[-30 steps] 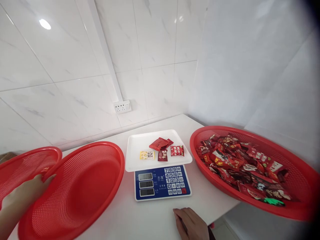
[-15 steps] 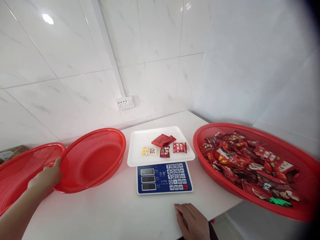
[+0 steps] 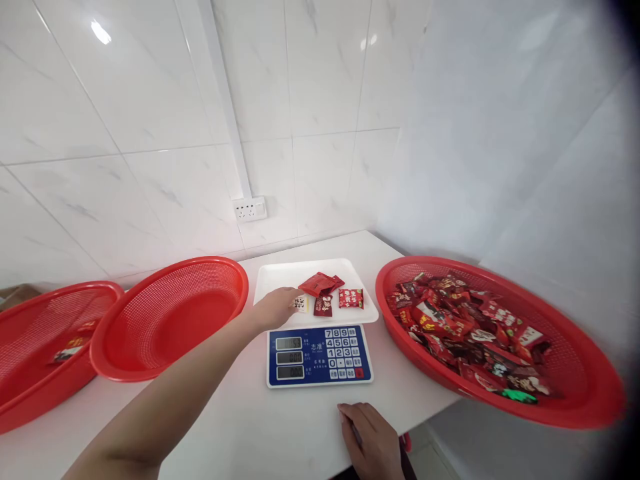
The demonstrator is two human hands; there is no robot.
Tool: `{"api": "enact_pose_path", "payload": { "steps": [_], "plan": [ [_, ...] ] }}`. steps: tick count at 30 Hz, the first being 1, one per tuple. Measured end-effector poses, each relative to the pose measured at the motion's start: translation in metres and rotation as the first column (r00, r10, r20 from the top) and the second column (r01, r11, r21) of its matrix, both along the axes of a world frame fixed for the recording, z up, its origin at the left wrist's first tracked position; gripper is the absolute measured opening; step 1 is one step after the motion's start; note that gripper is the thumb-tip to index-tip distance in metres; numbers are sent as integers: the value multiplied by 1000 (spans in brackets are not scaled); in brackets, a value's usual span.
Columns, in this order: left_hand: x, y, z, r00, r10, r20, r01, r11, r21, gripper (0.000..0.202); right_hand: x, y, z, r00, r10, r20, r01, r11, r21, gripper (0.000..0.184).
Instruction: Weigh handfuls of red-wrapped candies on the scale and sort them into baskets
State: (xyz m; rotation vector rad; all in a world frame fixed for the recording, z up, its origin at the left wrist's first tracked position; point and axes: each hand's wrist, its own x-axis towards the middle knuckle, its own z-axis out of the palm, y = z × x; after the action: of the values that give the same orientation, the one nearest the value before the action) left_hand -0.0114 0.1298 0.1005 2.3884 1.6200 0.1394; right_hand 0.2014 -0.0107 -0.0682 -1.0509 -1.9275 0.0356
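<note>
My left hand (image 3: 277, 307) reaches across onto the white scale tray (image 3: 280, 277), its fingers closed over a small yellow-and-white candy packet (image 3: 301, 303). Beside it on the tray lie several red candy packets (image 3: 327, 291). The tray sits on a blue digital scale (image 3: 320, 355) with a keypad. My right hand (image 3: 373, 440) rests flat on the white table near its front edge, fingers stretched out, holding nothing.
A big red mesh basket (image 3: 575, 407) heaped with red candy packets overhangs the table at the right. An empty red basket (image 3: 165, 320) stands left of the scale, and another (image 3: 30, 380) with a few packets at the far left. A wall socket (image 3: 249, 209) is behind.
My left hand let go of the middle red basket's rim and swung right onto the scale tray, closing on the yellow packet. The basket now lies flat. My right hand stayed put.
</note>
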Motion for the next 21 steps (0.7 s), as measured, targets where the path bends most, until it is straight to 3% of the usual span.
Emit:
{"api": "enact_pose_path", "payload": {
  "steps": [5, 11, 14, 21],
  "plan": [
    [6, 16, -12, 999, -4, -34, 5, 999, 35, 32, 2, 0, 0, 1000, 4, 24, -4, 1000, -1, 17],
    [4, 15, -1, 995, 95, 3, -94, 979, 181, 48, 3, 1, -1, 999, 25, 46, -26, 999, 19, 17],
    [16, 19, 2, 997, 78, -13, -74, 978, 197, 54, 2, 2, -2, 999, 20, 45, -22, 999, 31, 17],
    [38, 31, 1, 996, 77, -37, -68, 976, 205, 23, 2, 2, -5, 1000, 4, 30, -5, 1000, 29, 17]
  ]
}}
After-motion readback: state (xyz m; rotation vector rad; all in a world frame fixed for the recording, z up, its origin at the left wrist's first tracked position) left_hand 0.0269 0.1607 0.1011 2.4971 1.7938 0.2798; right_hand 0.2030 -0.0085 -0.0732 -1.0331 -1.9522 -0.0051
